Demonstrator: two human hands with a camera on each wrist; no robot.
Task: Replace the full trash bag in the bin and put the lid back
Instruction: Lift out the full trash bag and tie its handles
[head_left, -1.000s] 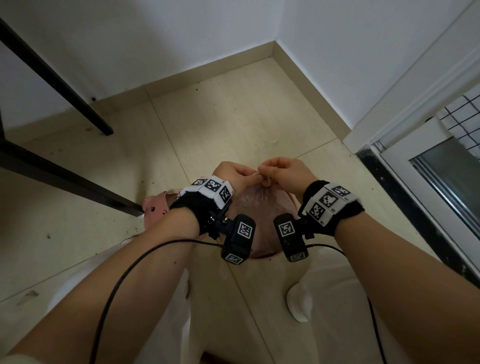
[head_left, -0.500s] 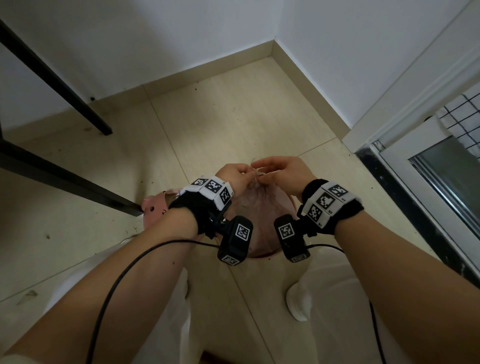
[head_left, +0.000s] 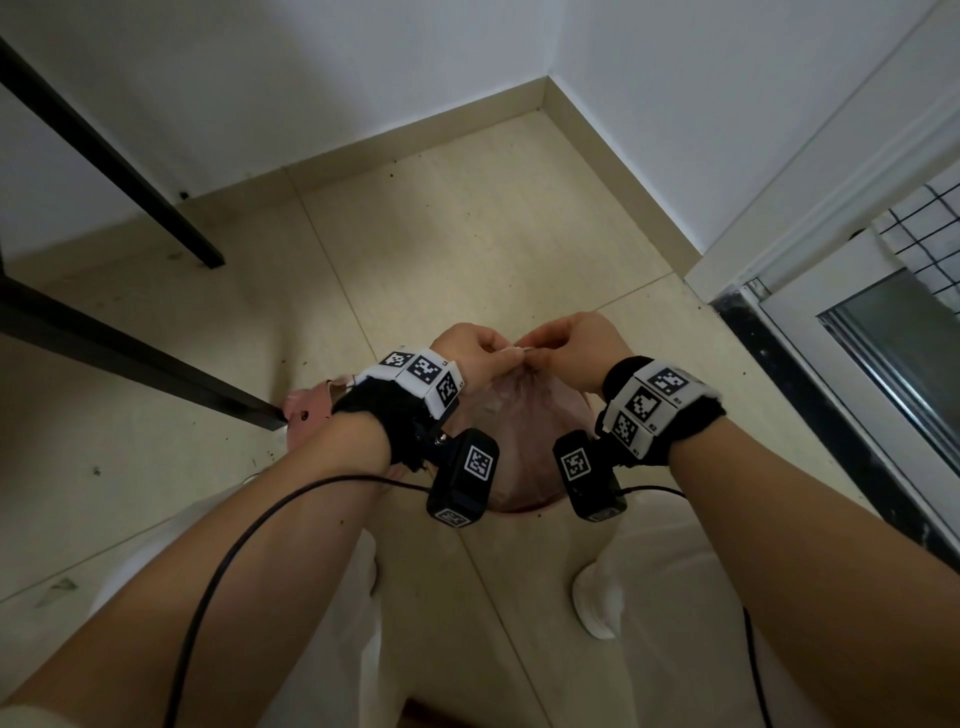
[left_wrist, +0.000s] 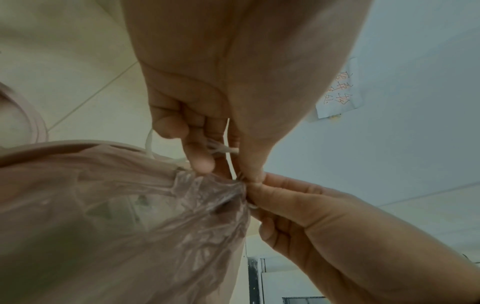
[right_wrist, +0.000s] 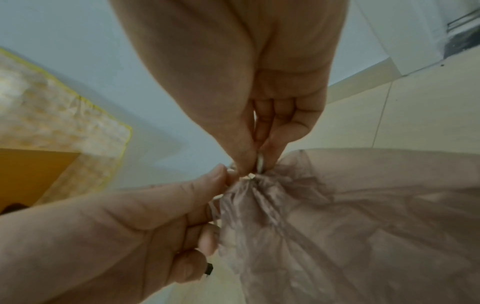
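A full, translucent pinkish trash bag bulges out of a pink bin on the floor between my feet. Its mouth is gathered into a bunch at the top. My left hand and right hand meet right above that bunch. Each pinches a thin whitish drawstring at the gathered neck. A pink lid lies on the floor to the left of the bin, mostly hidden by my left wrist.
Black metal furniture legs cross the floor at the left, one ending beside the lid. White walls meet in a corner ahead. A sliding door frame runs along the right. My white shoes flank the bin.
Both hands have risen slightly with the drawstring and stayed pressed together at the bag's neck. The bag and bin have not shifted.
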